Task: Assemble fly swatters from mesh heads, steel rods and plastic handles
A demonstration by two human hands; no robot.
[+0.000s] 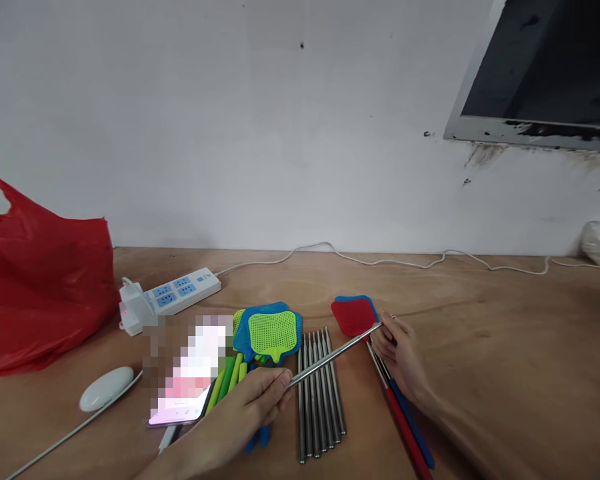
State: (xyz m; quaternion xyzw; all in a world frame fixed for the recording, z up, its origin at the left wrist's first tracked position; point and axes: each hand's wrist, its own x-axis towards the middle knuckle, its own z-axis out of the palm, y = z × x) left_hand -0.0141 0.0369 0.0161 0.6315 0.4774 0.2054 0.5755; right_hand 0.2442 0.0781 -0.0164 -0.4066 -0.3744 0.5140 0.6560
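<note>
I see the left hand (257, 400) with thumb and fingers pinching the lower end of a metal rod (336, 353), while the right hand (400, 357) pinches its upper end; gripping both ends probably keeps it steady. The rod slants above the table (510, 333), crossing over a row of loose rods (320, 400). They lie side by side between the hands, I'd judge so each can be lifted singly. Just left of them, green and blue swatter heads (275, 333) overlap in a pile, presumably to save room. Beneath the right hand, a red swatter head (354, 316) lies over a blue one, their handles pointing toward me. Farther left I have a phone (177, 415), its screen blurred, then a power strip (183, 291) and a red bag (45, 287), apparently set aside from the handling area.
</note>
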